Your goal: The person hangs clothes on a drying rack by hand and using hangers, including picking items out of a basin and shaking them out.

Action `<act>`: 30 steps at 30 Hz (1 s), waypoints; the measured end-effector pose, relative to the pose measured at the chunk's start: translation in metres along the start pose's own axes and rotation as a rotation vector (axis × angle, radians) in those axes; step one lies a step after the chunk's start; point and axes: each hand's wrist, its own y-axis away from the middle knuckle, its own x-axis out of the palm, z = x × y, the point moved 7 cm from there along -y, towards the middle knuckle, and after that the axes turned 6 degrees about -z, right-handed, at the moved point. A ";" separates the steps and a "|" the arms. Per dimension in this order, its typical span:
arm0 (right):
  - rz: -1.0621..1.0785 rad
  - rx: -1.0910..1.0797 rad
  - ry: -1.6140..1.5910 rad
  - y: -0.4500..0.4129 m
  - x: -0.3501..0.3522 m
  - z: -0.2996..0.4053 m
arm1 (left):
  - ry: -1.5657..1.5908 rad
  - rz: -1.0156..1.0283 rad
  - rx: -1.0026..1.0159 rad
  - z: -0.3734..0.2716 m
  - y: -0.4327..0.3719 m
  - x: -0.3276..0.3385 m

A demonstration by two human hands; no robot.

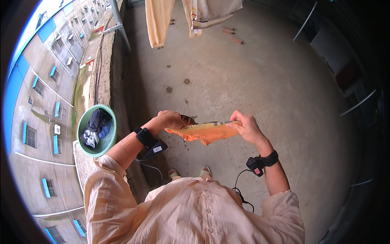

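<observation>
An orange pair of underpants with a yellowish, printed waistband is stretched level in front of my body. My left hand grips one end of the waistband. At the other end, my right hand pinches the band between thumb and fingers. A dark patterned piece shows just behind the band beside my left fingers; what it belongs to is unclear. The lower part of the orange cloth hangs bunched beneath the band.
A green plastic basin with dark, blue and striped clothes rests on the concrete parapet at left. Hanging laundry and a metal post stand ahead. Bricks lie on the concrete floor. Cables trail from both wrist devices.
</observation>
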 end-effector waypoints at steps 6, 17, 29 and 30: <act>0.252 0.019 0.227 0.016 0.036 -0.011 | -0.206 -0.493 -0.031 0.001 0.008 -0.033; 0.277 0.128 0.649 0.023 0.041 -0.050 | -0.389 -0.844 0.175 -0.033 0.018 -0.038; 0.225 0.007 0.416 0.015 0.006 -0.038 | -0.023 -0.424 -0.019 0.015 -0.019 -0.011; 0.262 0.001 0.302 0.018 0.010 -0.034 | 0.014 -0.409 -0.023 0.019 -0.024 -0.009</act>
